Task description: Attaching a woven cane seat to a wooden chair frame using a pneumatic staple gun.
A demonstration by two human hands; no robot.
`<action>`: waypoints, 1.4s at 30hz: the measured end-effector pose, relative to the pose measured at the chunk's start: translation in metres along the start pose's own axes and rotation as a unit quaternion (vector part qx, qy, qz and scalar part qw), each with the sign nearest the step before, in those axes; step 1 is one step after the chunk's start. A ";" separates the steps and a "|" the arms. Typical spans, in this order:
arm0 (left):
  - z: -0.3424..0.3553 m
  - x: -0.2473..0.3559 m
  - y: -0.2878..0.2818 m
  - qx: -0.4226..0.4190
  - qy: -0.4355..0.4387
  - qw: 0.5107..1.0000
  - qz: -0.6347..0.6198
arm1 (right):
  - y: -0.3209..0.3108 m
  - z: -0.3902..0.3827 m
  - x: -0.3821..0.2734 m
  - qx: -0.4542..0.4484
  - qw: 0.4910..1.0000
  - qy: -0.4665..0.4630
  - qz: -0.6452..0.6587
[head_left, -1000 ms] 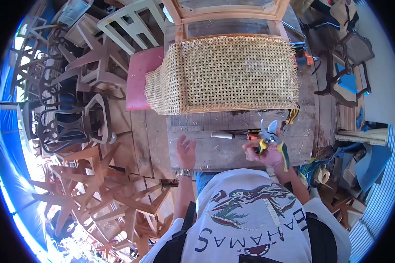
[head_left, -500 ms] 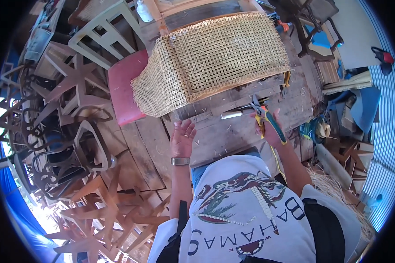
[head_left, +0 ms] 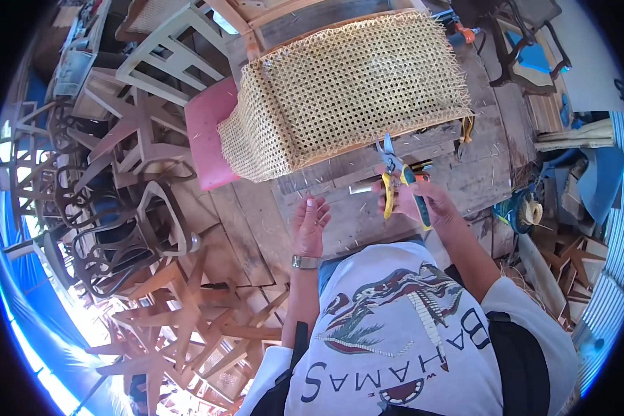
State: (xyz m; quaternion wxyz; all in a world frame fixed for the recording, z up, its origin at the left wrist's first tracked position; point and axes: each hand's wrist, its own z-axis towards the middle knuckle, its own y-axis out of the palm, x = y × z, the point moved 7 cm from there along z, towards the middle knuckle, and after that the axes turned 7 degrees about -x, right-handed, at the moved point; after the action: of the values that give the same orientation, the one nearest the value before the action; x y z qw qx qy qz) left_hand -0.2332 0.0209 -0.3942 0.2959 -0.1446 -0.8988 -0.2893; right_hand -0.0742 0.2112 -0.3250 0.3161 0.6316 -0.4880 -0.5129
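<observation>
My right hand grips garden-style shears with yellow and dark green handles; their metal blades point toward the near edge of a cane webbing sheet, which lies over a wooden frame on the plank bench. Whether the blades touch it I cannot tell. My left hand, with a metal watch at its wrist, is held open, fingers slightly curled and holding nothing, below the webbing's left part. A white-handled tool lies near the shears. A yellow tool rests at the webbing's right corner.
A pink padded seat is left of the webbing, beside a pale slatted chair back. Stacked wooden star-shaped bases and dark chairs crowd the left. An orange-handled tool lies behind; rolled material is at the right.
The view has turned since a second ago. The shears have moved forward, their blades now close to the webbing's near edge. My left hand has shifted slightly, fingers a little more curled.
</observation>
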 end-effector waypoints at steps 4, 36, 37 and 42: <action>0.010 -0.001 -0.008 0.074 0.039 0.996 -0.025 | -0.031 -0.017 -0.005 0.061 0.995 0.078 0.022; 0.018 -0.009 0.098 -0.126 0.228 0.754 0.603 | -0.051 -0.018 0.105 0.131 0.455 -0.016 -0.881; 0.022 -0.020 0.112 -0.153 0.248 0.681 0.672 | -0.063 -0.023 0.114 0.144 0.396 -0.035 -0.906; 0.058 -0.070 0.104 -0.113 0.256 0.444 0.851 | -0.061 -0.038 0.112 0.152 0.408 -0.042 -0.899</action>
State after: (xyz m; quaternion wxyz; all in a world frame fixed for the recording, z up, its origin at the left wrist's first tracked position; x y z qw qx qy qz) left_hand -0.1594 0.1320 -0.4306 0.5914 -0.7886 -0.1676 -0.0156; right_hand -0.0207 0.1222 -0.4075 -0.4488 0.7229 0.2778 -0.4459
